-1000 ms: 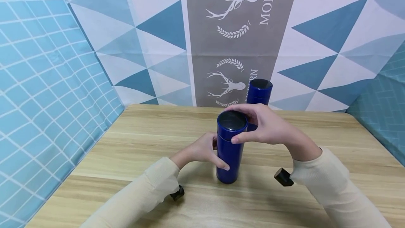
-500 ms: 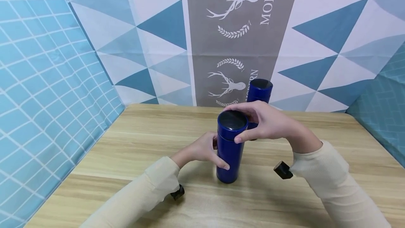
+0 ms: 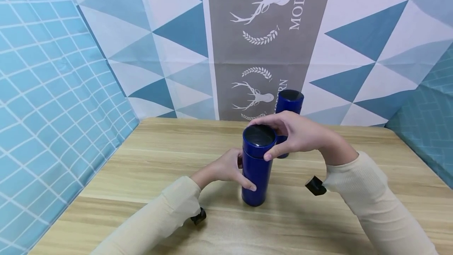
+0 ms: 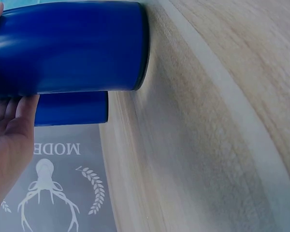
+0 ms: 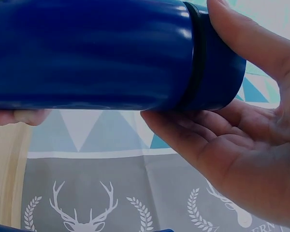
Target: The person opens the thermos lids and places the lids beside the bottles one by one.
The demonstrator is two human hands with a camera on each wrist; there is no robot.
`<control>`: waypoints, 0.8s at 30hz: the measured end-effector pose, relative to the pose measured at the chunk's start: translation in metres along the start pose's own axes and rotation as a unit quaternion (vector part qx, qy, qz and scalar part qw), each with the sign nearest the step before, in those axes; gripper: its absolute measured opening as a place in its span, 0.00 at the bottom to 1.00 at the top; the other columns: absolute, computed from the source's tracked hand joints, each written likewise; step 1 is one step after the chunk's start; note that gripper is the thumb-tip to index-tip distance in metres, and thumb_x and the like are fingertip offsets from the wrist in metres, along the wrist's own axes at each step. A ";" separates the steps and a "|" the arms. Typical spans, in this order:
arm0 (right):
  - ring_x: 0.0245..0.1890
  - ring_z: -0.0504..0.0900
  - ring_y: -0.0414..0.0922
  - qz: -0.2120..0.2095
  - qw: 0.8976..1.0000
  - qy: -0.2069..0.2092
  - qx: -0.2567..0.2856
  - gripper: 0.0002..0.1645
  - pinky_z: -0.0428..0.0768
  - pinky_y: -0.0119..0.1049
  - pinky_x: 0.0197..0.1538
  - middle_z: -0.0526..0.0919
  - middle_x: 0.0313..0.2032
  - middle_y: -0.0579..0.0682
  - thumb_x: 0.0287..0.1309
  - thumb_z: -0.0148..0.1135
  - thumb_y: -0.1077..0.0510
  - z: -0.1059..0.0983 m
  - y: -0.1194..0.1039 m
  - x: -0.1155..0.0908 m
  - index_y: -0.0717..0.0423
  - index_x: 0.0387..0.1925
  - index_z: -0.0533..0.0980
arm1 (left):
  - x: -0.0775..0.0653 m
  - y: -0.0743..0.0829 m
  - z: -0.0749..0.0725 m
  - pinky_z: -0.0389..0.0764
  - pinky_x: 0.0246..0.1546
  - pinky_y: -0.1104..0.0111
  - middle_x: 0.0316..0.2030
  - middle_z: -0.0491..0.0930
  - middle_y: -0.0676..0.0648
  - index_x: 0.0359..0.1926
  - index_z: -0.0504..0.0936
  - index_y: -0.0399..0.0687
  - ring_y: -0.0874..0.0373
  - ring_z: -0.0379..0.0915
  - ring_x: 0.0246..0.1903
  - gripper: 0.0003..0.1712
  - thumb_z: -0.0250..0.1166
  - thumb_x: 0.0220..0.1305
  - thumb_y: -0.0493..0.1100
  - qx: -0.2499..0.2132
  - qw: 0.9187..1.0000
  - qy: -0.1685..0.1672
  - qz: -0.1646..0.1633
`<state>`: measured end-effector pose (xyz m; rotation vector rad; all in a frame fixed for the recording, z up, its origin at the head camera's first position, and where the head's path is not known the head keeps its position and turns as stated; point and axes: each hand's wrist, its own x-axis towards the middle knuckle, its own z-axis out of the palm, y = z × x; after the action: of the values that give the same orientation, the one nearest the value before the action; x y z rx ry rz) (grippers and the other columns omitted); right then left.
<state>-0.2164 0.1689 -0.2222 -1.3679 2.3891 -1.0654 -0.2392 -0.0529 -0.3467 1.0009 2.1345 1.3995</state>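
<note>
A blue vacuum flask (image 3: 255,176) with a black-topped lid (image 3: 260,136) stands upright on the wooden table. My left hand (image 3: 226,166) grips its lower body, thumb across the near side. Around the lid curls my right hand (image 3: 299,131), with its thumb at the lid's near lower edge and fingers on the far side. The right wrist view shows a dark ring between the lid (image 5: 224,67) and the body (image 5: 92,53). In the left wrist view, the flask's base (image 4: 130,46) is close to or on the tabletop; the left palm (image 4: 12,140) is beneath its side.
Behind the right hand, a second blue flask (image 3: 289,107) stands near the table's back edge, partly hidden. Patterned cloth (image 3: 262,50) hangs behind the table (image 3: 170,137), and blue checked cloth (image 3: 53,78) lines the left side. A black device (image 3: 316,186) sits at the right wrist.
My right hand has turned slightly about the lid and risen a little; its thumb has shifted right along the lid's edge. The left hand and flask have stayed in place.
</note>
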 end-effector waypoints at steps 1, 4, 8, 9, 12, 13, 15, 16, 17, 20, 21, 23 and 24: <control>0.55 0.81 0.52 -0.001 1.000 -0.003 -0.002 0.40 0.78 0.45 0.60 0.81 0.55 0.57 0.48 0.74 0.55 0.000 0.000 0.000 0.60 0.62 0.69 | 0.000 0.000 0.000 0.81 0.49 0.72 0.47 0.84 0.39 0.52 0.77 0.39 0.66 0.81 0.41 0.34 0.77 0.38 0.32 -0.001 1.000 0.000 0.001; 0.56 0.80 0.52 -0.002 1.000 -0.006 -0.005 0.40 0.78 0.43 0.60 0.81 0.55 0.56 0.47 0.74 0.56 -0.001 0.001 0.001 0.60 0.62 0.69 | 0.000 -0.002 0.000 0.81 0.50 0.72 0.48 0.84 0.39 0.52 0.77 0.38 0.65 0.81 0.42 0.34 0.77 0.38 0.32 -0.006 1.000 -0.002 0.007; 0.57 0.80 0.50 -0.002 1.000 -0.009 0.006 0.40 0.78 0.40 0.61 0.80 0.57 0.56 0.48 0.74 0.56 -0.001 0.003 0.001 0.60 0.63 0.68 | 0.001 -0.004 0.000 0.81 0.50 0.71 0.47 0.83 0.38 0.52 0.77 0.38 0.66 0.81 0.41 0.34 0.77 0.38 0.31 -0.011 1.000 -0.003 0.013; 0.57 0.80 0.50 -0.003 1.000 -0.009 0.009 0.40 0.78 0.39 0.61 0.79 0.57 0.56 0.48 0.74 0.57 0.000 0.003 0.001 0.60 0.63 0.68 | 0.000 -0.004 0.000 0.81 0.49 0.71 0.47 0.83 0.38 0.52 0.77 0.38 0.66 0.81 0.41 0.34 0.77 0.38 0.30 -0.011 1.000 -0.002 0.014; 0.57 0.80 0.49 -0.009 1.000 -0.010 0.012 0.40 0.79 0.37 0.60 0.80 0.57 0.56 0.48 0.74 0.57 -0.001 0.005 0.002 0.60 0.63 0.68 | 0.001 -0.006 0.000 0.82 0.49 0.71 0.47 0.84 0.38 0.51 0.77 0.38 0.66 0.81 0.40 0.34 0.77 0.37 0.30 -0.012 1.000 -0.001 0.017; 0.56 0.80 0.49 -0.011 1.000 -0.009 0.011 0.40 0.79 0.36 0.60 0.80 0.56 0.56 0.47 0.74 0.57 -0.001 0.006 0.002 0.60 0.63 0.68 | 0.002 -0.006 0.000 0.82 0.49 0.71 0.47 0.84 0.38 0.51 0.77 0.37 0.66 0.81 0.40 0.34 0.77 0.37 0.30 -0.012 1.000 -0.001 0.018; 0.56 0.81 0.48 -0.015 1.000 -0.008 0.009 0.40 0.79 0.35 0.59 0.80 0.56 0.56 0.47 0.74 0.58 -0.001 0.007 0.002 0.60 0.62 0.69 | 0.002 -0.006 0.000 0.82 0.49 0.71 0.47 0.84 0.38 0.51 0.77 0.37 0.66 0.81 0.41 0.34 0.77 0.37 0.31 -0.012 1.000 -0.002 0.019; 0.56 0.81 0.48 -0.017 1.000 -0.009 0.009 0.40 0.79 0.35 0.59 0.80 0.56 0.56 0.47 0.74 0.58 -0.001 0.007 0.002 0.60 0.62 0.69 | 0.002 -0.006 0.000 0.82 0.50 0.71 0.47 0.84 0.38 0.51 0.77 0.37 0.66 0.81 0.41 0.34 0.77 0.38 0.31 -0.011 1.000 -0.002 0.019; 0.56 0.81 0.48 -0.017 1.000 -0.010 0.010 0.40 0.79 0.35 0.59 0.80 0.56 0.56 0.47 0.74 0.58 -0.001 0.007 0.002 0.60 0.62 0.69 | 0.002 -0.006 0.000 0.81 0.50 0.71 0.47 0.84 0.38 0.52 0.77 0.37 0.66 0.81 0.41 0.34 0.77 0.38 0.31 -0.011 1.000 -0.003 0.019; 0.56 0.80 0.47 -0.024 0.999 -0.017 0.013 0.39 0.79 0.36 0.59 0.80 0.56 0.57 0.48 0.73 0.58 -0.002 0.008 0.003 0.60 0.63 0.68 | 0.002 -0.006 -0.001 0.81 0.50 0.71 0.47 0.83 0.38 0.52 0.77 0.38 0.66 0.81 0.42 0.35 0.77 0.38 0.31 -0.009 1.000 -0.004 0.019; 0.56 0.80 0.47 -0.029 0.999 -0.020 0.014 0.39 0.79 0.36 0.59 0.80 0.55 0.57 0.49 0.73 0.58 -0.002 0.009 0.003 0.60 0.63 0.68 | 0.001 -0.006 -0.001 0.81 0.50 0.72 0.47 0.84 0.38 0.52 0.77 0.38 0.66 0.81 0.42 0.34 0.77 0.38 0.31 -0.008 1.000 -0.005 0.018; 0.56 0.80 0.45 -0.042 0.999 -0.025 0.015 0.39 0.79 0.35 0.60 0.80 0.55 0.58 0.50 0.72 0.60 -0.003 0.010 0.003 0.61 0.63 0.68 | 0.002 -0.006 -0.001 0.81 0.50 0.72 0.47 0.84 0.38 0.52 0.77 0.38 0.65 0.81 0.42 0.34 0.77 0.38 0.31 -0.007 1.000 -0.006 0.017; 0.56 0.80 0.45 -0.047 0.998 -0.027 0.015 0.38 0.79 0.35 0.60 0.79 0.55 0.58 0.50 0.72 0.60 -0.003 0.011 0.003 0.61 0.63 0.67 | 0.002 -0.007 -0.001 0.81 0.50 0.71 0.47 0.84 0.38 0.52 0.77 0.38 0.65 0.81 0.41 0.34 0.77 0.38 0.31 -0.007 1.000 -0.006 0.017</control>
<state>-0.2275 0.1713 -0.2269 -1.4918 2.2810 -1.0692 -0.2435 -0.0539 -0.3520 1.0428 2.1055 1.4196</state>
